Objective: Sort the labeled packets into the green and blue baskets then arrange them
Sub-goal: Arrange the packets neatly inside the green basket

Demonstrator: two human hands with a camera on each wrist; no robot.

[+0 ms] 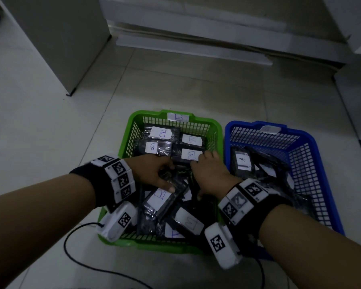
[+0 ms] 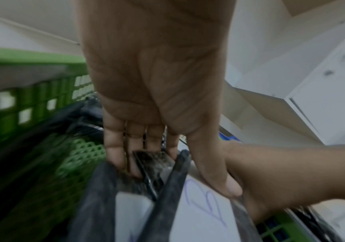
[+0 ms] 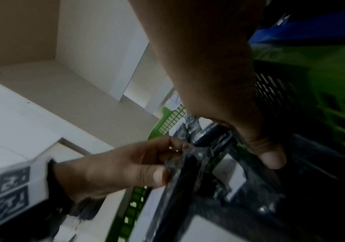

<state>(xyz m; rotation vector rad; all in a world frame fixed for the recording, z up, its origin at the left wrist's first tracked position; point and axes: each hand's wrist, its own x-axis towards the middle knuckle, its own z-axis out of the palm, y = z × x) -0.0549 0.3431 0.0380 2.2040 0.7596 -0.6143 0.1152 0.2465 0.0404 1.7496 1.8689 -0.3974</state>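
Observation:
The green basket (image 1: pixel 131 122), tagged B, holds several black packets with white B labels; a few lie in neat rows at its far end (image 1: pixel 162 133). Both hands are inside it. My left hand (image 1: pixel 165 177) grips a B packet (image 1: pixel 163 200), with the thumb (image 2: pixel 229 186) on its label and the fingers curled behind it. My right hand (image 1: pixel 198 180) grips the edge of another black packet (image 3: pixel 209 137), thumb (image 3: pixel 271 157) below. The blue basket (image 1: pixel 313 140), tagged A, holds packets, one showing an A label (image 1: pixel 243 161).
The two baskets stand side by side on a pale tiled floor. A black cable (image 1: pixel 75 253) loops on the floor near the green basket's near left corner. A grey cabinet (image 1: pixel 56 49) stands at the far left, and white furniture (image 1: pixel 196 32) runs along the back.

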